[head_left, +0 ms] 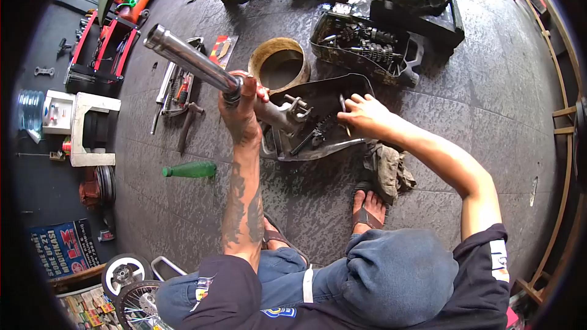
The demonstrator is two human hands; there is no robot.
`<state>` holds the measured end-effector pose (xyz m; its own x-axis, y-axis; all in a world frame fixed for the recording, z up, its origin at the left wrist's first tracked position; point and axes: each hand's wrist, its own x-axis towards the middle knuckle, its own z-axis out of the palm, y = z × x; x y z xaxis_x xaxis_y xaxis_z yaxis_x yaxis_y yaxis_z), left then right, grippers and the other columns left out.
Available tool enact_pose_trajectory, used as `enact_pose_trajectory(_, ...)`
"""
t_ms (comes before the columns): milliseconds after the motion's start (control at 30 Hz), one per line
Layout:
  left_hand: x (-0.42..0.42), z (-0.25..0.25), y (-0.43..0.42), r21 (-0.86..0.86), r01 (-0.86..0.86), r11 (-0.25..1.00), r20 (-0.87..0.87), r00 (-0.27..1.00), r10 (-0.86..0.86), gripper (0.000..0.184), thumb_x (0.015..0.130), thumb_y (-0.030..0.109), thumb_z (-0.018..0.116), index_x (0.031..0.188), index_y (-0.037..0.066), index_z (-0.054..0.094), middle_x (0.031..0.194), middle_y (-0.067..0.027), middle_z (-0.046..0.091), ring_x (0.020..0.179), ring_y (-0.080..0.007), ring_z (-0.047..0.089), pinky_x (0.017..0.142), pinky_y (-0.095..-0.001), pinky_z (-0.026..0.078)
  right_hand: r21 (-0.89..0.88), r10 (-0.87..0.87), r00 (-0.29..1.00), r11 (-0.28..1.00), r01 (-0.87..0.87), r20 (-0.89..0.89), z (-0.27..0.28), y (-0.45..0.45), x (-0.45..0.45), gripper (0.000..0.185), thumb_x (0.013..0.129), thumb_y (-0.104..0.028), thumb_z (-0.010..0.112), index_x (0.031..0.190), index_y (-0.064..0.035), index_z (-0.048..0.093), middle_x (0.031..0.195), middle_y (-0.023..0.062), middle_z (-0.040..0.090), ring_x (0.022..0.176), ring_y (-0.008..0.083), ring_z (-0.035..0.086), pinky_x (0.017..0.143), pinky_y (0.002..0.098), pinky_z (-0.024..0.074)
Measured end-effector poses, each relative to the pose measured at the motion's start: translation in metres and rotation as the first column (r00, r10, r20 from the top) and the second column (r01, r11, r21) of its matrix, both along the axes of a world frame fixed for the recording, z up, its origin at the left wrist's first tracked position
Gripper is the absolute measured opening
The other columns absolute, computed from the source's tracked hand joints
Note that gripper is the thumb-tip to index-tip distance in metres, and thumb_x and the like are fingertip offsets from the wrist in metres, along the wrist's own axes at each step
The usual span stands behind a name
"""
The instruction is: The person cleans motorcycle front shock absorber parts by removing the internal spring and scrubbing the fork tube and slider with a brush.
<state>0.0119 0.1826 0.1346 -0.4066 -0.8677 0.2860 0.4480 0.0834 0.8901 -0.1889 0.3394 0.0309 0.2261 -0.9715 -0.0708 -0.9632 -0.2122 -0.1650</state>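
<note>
My left hand [242, 116] is wrapped around a motorcycle fork leg [194, 62], held at a slant. Its chrome tube points up to the left, and its grey lower end [278, 116] reaches over a metal pan [361, 85]. Above the pan's right side, my right hand [369, 116] pinches a thin, slender metal piece [343, 109] whose kind I cannot make out. A dark coil spring [309, 137] and small parts lie in the pan. A red thing [263, 93] shows beside my left fingers.
Behind the pan stand a round tub [257, 64] and a case of gears [367, 49]. A hammer [188, 127] and a tool tray [177, 88] lie left, with a green bottle [189, 170] nearer. A rag [390, 171] is by my foot.
</note>
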Motion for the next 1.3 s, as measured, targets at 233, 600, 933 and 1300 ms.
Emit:
enact_pose_trajectory(233, -0.004, -0.017, 0.001, -0.004, 0.069, 0.998, -0.048, 0.996, -0.070, 0.025, 0.082, 0.016, 0.074, 0.093, 0.007, 0.052, 0.071, -0.0003, 0.051, 0.055, -0.0098, 0.049, 0.052, -0.0256, 0.043, -0.140, -0.273, 0.744, 0.887, 0.440, 0.610, 0.034, 0.006, 0.032, 0.023, 0.084, -0.029, 0.064, 0.093, -0.0092, 0.058, 0.081, 0.0136, 0.054, 0.079, 0.0334, 0.058, 0.068, 0.0422, 0.0492)
enact_pose_trajectory(600, -0.009, -0.041, 0.019, 0.054, -0.130, 0.990, 0.109, 0.986, 0.124, 0.030, 0.081, 0.023, 0.075, 0.091, 0.008, 0.052, 0.070, -0.0009, 0.053, 0.057, -0.0112, 0.054, 0.054, -0.0248, 0.045, 0.091, -0.485, 0.475, 0.763, 0.639, 0.734, 0.003, -0.003, 0.047, 0.027, 0.089, -0.030, 0.060, 0.106, -0.0094, 0.056, 0.096, 0.0143, 0.066, 0.091, 0.0341, 0.064, 0.076, 0.0420, 0.0519)
enact_pose_trajectory(933, -0.005, -0.054, 0.014, 0.014, -0.125, 0.992, 0.155, 0.980, 0.121, 0.030, 0.079, 0.019, 0.076, 0.094, 0.006, 0.053, 0.075, 0.0002, 0.053, 0.059, -0.0072, 0.053, 0.055, -0.0223, 0.044, 0.031, -0.500, 0.506, 0.732, 0.680, 0.703, 0.003, -0.006, 0.050, 0.027, 0.088, -0.030, 0.062, 0.103, -0.0086, 0.058, 0.091, 0.0127, 0.066, 0.086, 0.0327, 0.065, 0.072, 0.0417, 0.0519)
enact_pose_trajectory(1300, -0.013, -0.046, 0.024, 0.016, -0.127, 0.992, 0.204, 0.971, 0.121, 0.037, 0.076, 0.026, 0.078, 0.093, 0.004, 0.053, 0.078, -0.0008, 0.054, 0.068, -0.0089, 0.053, 0.065, -0.0254, 0.044, 0.230, -0.536, 0.196, 0.626, 0.745, 0.821, 0.007, 0.009, 0.056, 0.025, 0.091, -0.019, 0.062, 0.110, -0.0038, 0.060, 0.087, 0.0092, 0.069, 0.083, 0.0139, 0.066, 0.074, 0.0282, 0.0504)
